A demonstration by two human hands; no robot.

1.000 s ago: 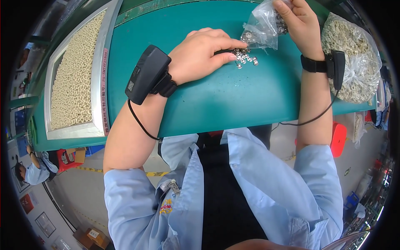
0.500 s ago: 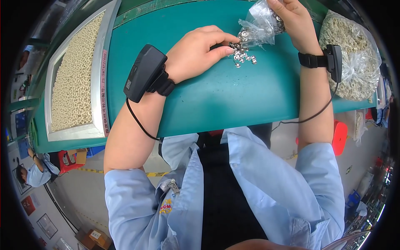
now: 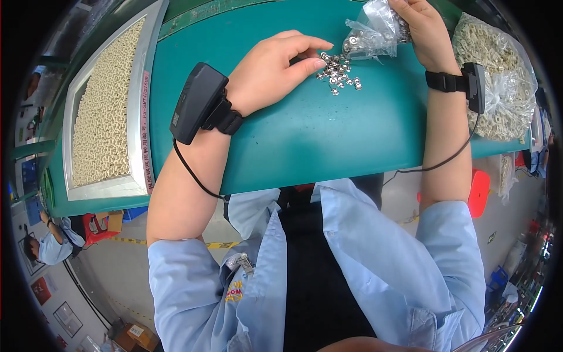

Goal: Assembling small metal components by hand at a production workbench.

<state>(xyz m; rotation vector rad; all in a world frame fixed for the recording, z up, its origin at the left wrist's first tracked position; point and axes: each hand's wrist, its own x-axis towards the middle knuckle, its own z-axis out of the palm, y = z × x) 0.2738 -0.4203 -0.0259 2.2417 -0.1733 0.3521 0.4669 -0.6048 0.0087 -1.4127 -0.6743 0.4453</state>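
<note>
On the green table (image 3: 328, 141), near its far side, we have a loose heap of small shiny metal parts (image 3: 337, 69), with our left hand (image 3: 272, 71) at its left edge. The left thumb and forefinger stand apart with a gap between them, clamped on nothing we can see; whether the thumb tip touches a part, we cannot tell, and the other fingers are partly hidden. Our right hand (image 3: 428, 34) is closed on a clear plastic bag (image 3: 374, 34), pinching its upper right part between thumb and fingers.

The metal parts are silvery and round-headed, bunched closely at the top of the heap and scattered singly toward us. More of them show through the bag, which is crumpled, its lower left end just beside the heap. To our right sits a big bag of cream pieces (image 3: 495, 76); to our left, a metal-rimmed tray (image 3: 138, 129) holds rows of similarly coloured pieces.
</note>
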